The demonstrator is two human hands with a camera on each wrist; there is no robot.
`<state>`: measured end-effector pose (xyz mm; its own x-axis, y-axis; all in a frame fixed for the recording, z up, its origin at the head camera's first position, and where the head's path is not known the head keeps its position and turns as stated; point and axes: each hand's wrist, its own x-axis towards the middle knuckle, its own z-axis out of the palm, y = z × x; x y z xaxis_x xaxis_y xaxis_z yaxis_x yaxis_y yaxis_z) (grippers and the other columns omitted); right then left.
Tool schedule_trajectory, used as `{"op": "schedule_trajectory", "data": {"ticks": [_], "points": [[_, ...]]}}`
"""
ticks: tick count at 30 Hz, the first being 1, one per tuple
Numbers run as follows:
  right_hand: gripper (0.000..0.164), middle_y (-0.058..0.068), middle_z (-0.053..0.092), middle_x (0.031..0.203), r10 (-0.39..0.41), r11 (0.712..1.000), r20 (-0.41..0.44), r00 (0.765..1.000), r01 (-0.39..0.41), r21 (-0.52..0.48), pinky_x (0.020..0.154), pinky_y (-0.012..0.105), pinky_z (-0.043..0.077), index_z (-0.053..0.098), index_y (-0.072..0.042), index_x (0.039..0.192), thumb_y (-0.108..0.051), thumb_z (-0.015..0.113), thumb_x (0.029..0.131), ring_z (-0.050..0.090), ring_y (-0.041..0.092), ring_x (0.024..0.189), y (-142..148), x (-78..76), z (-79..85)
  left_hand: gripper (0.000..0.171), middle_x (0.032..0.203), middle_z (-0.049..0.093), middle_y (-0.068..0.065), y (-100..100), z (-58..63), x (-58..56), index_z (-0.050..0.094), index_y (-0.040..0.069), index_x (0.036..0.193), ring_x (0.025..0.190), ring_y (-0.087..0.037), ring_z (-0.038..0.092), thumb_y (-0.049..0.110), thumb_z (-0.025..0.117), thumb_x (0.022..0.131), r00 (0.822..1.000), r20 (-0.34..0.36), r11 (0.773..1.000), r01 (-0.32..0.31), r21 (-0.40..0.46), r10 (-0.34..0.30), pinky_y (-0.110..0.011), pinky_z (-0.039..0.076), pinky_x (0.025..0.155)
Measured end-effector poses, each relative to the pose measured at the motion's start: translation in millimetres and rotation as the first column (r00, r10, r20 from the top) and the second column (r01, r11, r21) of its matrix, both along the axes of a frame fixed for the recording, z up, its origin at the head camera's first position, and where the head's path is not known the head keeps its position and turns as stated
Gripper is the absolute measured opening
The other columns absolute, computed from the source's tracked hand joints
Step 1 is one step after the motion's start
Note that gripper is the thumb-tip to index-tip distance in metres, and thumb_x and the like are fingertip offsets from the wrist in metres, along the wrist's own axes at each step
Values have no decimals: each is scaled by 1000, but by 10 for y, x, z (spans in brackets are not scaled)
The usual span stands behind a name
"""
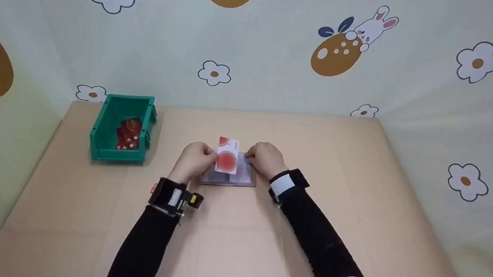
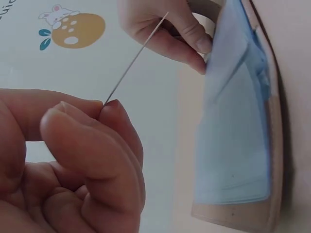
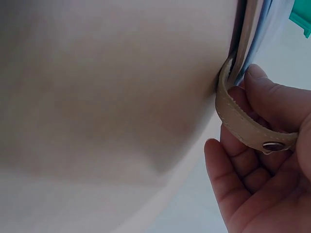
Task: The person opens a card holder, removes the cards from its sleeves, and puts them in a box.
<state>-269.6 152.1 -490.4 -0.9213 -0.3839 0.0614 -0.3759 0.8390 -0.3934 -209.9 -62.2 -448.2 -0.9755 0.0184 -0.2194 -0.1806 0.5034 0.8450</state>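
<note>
My left hand (image 1: 193,160) pinches a white card (image 1: 227,160) with a red circle between thumb and fingertips. The card stands upright over an open card holder (image 1: 242,185); the left wrist view sees this card (image 2: 138,56) edge-on, apart from the sleeves. The holder has clear, bluish plastic sleeves (image 2: 233,160) and a tan cover lying on the table. At its far right side my right hand (image 1: 267,158) grips the edge, thumb on the sleeves. In the right wrist view a tan strap (image 3: 243,124) with a metal snap curves across the fingers of that hand.
A green bin (image 1: 118,155) stands at the back left of the table (image 1: 227,245), with several dark red cards (image 1: 129,132) inside. Behind the table hangs a pale curtain (image 1: 269,91) printed with flowers and rabbits.
</note>
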Motion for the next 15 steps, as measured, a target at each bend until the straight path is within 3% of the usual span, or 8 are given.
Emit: {"op": "schedule_trajectory", "data": {"ticks": [15], "points": [[15,6,74,103,-1,1000,6,1000,1,13,91,38,50,79,-10,101,-12,76,86,67,25,102,-2,-5,1,14,78,55,-6,-99,99,26,61,2,95,56,-14,49,16,60,95,1000,-11,998,-12,69,13,-25,40,49]]}}
